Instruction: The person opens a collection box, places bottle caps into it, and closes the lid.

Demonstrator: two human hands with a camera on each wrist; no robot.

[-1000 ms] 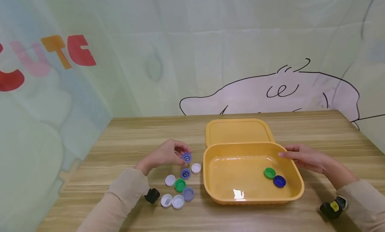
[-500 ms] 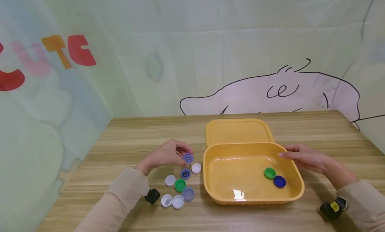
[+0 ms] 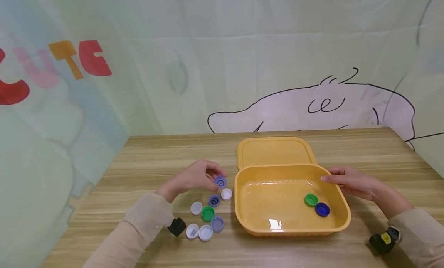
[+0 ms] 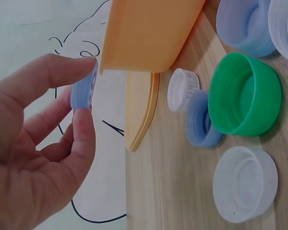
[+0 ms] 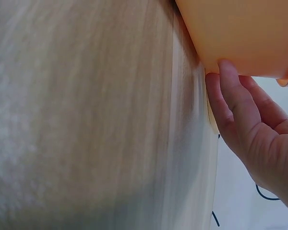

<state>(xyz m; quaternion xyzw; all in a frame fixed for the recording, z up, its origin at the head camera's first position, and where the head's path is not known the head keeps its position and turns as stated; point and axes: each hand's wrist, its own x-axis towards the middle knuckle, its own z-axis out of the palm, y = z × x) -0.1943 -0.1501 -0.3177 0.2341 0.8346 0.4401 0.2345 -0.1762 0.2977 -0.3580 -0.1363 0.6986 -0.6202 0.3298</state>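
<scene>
My left hand [image 3: 197, 176] pinches a bluish-purple bottle cap [image 3: 220, 182] with a dark swirl, between thumb and fingers. In the left wrist view that cap [image 4: 85, 87] is edge-on, its ribbed side showing, raised off the table. Below it on the table lie a white cap [image 3: 226, 194], another swirl cap [image 3: 214, 200], a green cap [image 3: 208, 214] and several more. My right hand [image 3: 357, 183] grips the right side of the yellow container [image 3: 254, 232], thumb over the rim and fingers against the outer wall. Inside it lie a green cap [image 3: 311, 200] and a dark blue cap [image 3: 322, 209].
A yellow lid [image 3: 275, 150] lies flat behind the container, partly covered by it. The caps spread over the wooden table [image 3: 156, 152] left of the container. A printed cloth [image 3: 222, 59] hangs behind and to the left of the table.
My left hand has shifted slightly to the right with the pinched cap, towards the container. The right hand, the container and the caps in it have stayed in place.
</scene>
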